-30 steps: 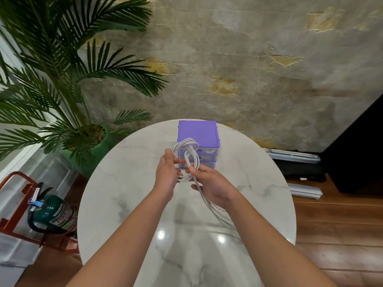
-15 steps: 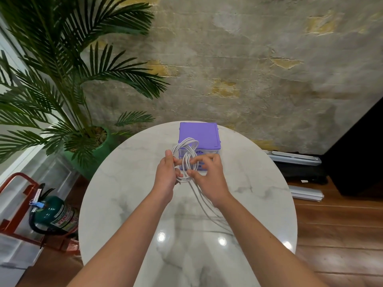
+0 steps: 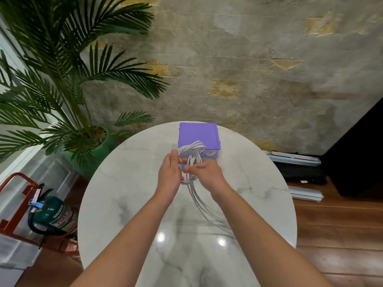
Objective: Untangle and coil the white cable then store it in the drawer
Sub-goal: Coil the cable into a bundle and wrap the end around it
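Head view: white cable (image 3: 191, 150), looped in a bundle, held above the tabletop (image 3: 128, 183) before the purple drawer unit (image 3: 198, 134). Left hand (image 3: 169, 174) fingers grip the coil; right hand (image 3: 207, 172) fingers pinch strands. Loose lengths trail toward five o'clock.

The right hand (image 3: 204, 172) has swung over the white cable (image 3: 191, 160) loops (palm now down).

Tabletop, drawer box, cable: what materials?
Tabletop: looks like polished marble or a marble-look surface; grey veins, mirror-like light spots. Drawer box: likely moulded plastic; matte purple top, translucent drawer fronts. Cable: white, flexible, probably rubbery plastic jacket.
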Demonstrator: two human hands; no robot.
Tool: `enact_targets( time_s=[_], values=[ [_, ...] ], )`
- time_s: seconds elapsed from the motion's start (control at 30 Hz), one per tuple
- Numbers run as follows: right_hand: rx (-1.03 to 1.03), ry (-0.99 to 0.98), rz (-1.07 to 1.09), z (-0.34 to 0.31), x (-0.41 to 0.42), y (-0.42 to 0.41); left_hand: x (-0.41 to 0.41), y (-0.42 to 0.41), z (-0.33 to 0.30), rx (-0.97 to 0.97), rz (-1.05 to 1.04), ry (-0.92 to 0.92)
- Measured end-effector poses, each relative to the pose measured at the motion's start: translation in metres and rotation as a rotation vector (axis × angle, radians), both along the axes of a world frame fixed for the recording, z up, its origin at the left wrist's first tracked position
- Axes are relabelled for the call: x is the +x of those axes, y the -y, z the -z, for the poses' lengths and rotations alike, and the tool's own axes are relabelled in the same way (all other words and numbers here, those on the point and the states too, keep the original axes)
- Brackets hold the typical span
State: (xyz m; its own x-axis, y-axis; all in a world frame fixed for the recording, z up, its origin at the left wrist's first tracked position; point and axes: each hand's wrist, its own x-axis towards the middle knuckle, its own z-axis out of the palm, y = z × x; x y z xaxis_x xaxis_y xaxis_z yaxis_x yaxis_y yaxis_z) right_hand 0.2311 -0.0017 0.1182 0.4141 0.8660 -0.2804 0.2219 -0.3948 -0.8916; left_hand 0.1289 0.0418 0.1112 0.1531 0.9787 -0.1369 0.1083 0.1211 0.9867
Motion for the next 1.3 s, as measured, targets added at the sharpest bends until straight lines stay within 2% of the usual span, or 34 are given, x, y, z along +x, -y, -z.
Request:
enact_targets(
  time_s=[0.07, 0.2, 0.27, 0.33, 0.43, 0.53, 0.7, 0.87, 1.0, 1.17, 1.23, 1.3],
  values=[
    [-0.043, -0.335, -0.039, -0.011, 0.004, 0.003, -0.001, -0.003, -0.001, 0.003, -0.022, 0.0],
    [-0.172, -0.696, -0.092, -0.023, 0.015, 0.003, -0.006, -0.008, -0.001, -0.049, -0.049, 0.114],
    [-0.182, -0.814, -0.137, -0.029, 0.022, 0.004, -0.01, -0.01, 0.002, -0.053, -0.052, 0.124],
    [-0.174, -0.742, -0.182, -0.032, 0.026, 0.005, -0.015, -0.013, 0.007, -0.033, -0.041, 0.078],
    [-0.115, -0.506, -0.2, -0.03, 0.027, 0.006, -0.017, -0.02, 0.011, 0.004, -0.026, 0.01],
    [-0.039, -0.444, -0.178, -0.028, 0.024, 0.006, -0.016, -0.025, 0.013, 0.043, -0.027, -0.049],
    [0.08, -0.565, -0.138, -0.026, 0.023, 0.009, -0.017, -0.03, 0.013, 0.11, -0.017, -0.09],
    [0.038, -0.665, -0.146, -0.033, 0.031, 0.009, -0.018, -0.031, 0.015, 0.143, 0.009, -0.13],
    [-0.003, -0.917, -0.112, -0.043, 0.038, 0.007, -0.021, -0.027, 0.019, 0.182, 0.007, -0.126],
    [-0.114, -1.188, -0.134, -0.034, 0.051, 0.005, -0.029, -0.032, 0.014, 0.325, 0.034, -0.23],
    [-0.104, -1.176, -0.148, -0.027, 0.052, 0.004, -0.027, -0.032, 0.011, 0.363, 0.022, -0.267],
    [-0.02, -1.039, -0.143, -0.021, 0.048, 0.004, -0.022, -0.032, 0.011, 0.321, -0.052, -0.239]
  ],
)
